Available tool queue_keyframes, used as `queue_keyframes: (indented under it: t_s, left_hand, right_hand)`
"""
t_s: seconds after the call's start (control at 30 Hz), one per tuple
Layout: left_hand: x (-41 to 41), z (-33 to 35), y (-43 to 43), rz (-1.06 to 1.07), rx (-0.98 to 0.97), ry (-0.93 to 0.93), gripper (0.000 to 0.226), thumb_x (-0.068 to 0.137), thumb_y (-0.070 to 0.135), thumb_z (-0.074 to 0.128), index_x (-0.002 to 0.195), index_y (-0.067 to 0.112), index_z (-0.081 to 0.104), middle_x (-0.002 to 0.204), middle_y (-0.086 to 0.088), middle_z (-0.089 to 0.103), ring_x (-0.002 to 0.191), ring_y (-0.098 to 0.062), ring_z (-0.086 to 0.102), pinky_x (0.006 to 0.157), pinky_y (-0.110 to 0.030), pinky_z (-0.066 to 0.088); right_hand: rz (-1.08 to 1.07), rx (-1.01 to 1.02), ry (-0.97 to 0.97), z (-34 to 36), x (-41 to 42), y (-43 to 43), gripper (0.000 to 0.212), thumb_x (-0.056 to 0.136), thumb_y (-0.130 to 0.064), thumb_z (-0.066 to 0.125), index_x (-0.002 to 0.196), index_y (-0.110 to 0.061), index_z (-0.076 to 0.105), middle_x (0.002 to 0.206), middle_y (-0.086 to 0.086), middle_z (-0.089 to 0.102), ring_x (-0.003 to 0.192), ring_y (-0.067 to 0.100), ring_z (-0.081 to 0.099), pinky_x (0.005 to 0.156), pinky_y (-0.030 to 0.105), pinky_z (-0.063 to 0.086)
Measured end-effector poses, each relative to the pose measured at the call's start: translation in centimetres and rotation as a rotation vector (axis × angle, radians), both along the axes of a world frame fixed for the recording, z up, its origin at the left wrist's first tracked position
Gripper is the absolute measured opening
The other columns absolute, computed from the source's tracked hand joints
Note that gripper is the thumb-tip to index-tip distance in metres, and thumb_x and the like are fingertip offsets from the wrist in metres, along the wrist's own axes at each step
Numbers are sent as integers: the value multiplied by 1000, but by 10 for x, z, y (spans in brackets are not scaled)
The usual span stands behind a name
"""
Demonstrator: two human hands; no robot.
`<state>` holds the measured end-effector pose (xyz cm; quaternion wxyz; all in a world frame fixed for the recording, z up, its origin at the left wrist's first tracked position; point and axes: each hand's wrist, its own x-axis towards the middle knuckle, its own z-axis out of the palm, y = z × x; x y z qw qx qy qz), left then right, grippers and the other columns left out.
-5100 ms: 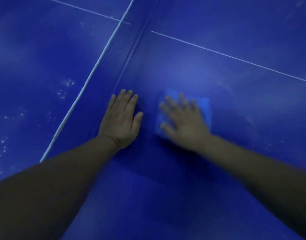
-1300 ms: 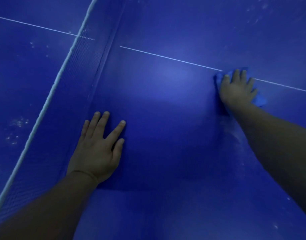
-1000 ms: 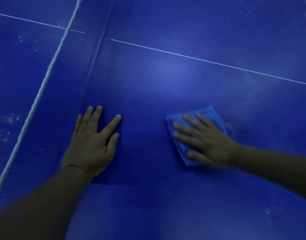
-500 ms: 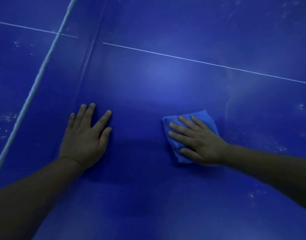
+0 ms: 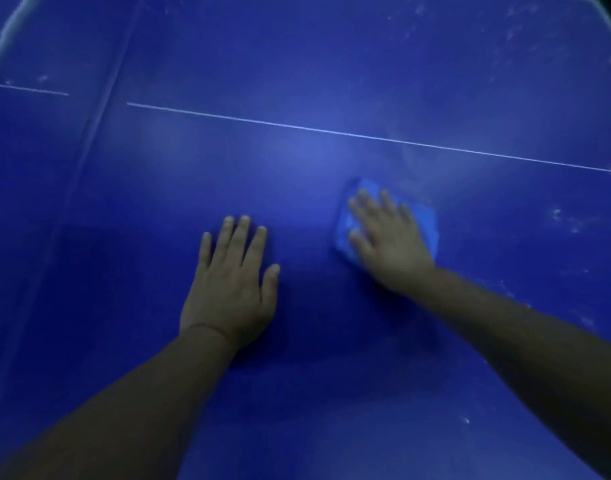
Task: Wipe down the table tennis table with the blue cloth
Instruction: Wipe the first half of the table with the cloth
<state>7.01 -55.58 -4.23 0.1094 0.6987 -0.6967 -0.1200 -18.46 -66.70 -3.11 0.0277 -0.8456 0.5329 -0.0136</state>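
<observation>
Both forearms bare — left hand [image 5: 227, 289], right hand [image 5: 390, 244] bare too; right blurred.

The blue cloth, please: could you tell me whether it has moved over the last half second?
Yes. The blue cloth, pressed under the right hand, has slid forward, closer to the white line.

Nothing readable is showing on the table tennis table [image 5: 297, 64]: no letters, numbers or brand, only a plain white line [image 5: 331, 132] running across it. The blue cloth [image 5: 427, 220] is coming through blurred, so I cannot tell whether it carries a label.
</observation>
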Motion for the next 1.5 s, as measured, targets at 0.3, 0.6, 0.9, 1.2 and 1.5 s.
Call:
queue_keyframes:
  t_s: [0.3, 0.6, 0.9, 1.2, 1.5]
  left_hand:
    - [-1, 0, -3, -3, 0, -42, 62, 99, 46, 26, 154, 20, 40, 164, -10, 27, 153, -31, 16, 123, -47, 4]
    - [-2, 0, -3, -11, 10, -64, 61, 100, 46, 26, 155, 21, 38, 164, -9, 26, 154, -30, 14, 123, -46, 2]
    - [-3, 0, -3, -11, 8, -71, 61, 100, 46, 25, 155, 21, 34, 165, -8, 24, 154, -29, 11, 123, -47, 2]
    - [-2, 1, -2, -9, -6, -57, 61, 100, 46, 26, 155, 20, 36, 165, -9, 24, 154, -29, 11, 123, -45, 1]
    - [-3, 0, -3, -9, -9, -67, 61, 99, 44, 28, 154, 19, 40, 163, -11, 27, 153, -32, 16, 123, -43, 0]
  right_hand:
    - [124, 75, 16, 1, 74, -41, 77, 92, -55, 5, 158, -23, 29, 166, 0, 23, 153, 31, 18, 121, 55, 13]
    - [-233, 52, -41, -1, 43, -56, 68, 100, -50, 13, 159, -18, 25, 167, 3, 19, 153, 35, 13, 120, 59, 10]
    - [-899, 96, -93, 9, -13, -109, 63, 105, -46, 18, 160, -16, 18, 168, 3, 11, 154, 35, 5, 120, 63, 7]
    - [-505, 21, 47, 4, -51, -111, 76, 96, -55, 6, 158, -16, 27, 166, 7, 23, 151, 37, 20, 118, 59, 21]
    - [-4, 83, 2, -10, 23, -36, 73, 95, -56, 12, 157, -22, 31, 165, 0, 24, 153, 31, 17, 121, 56, 12]
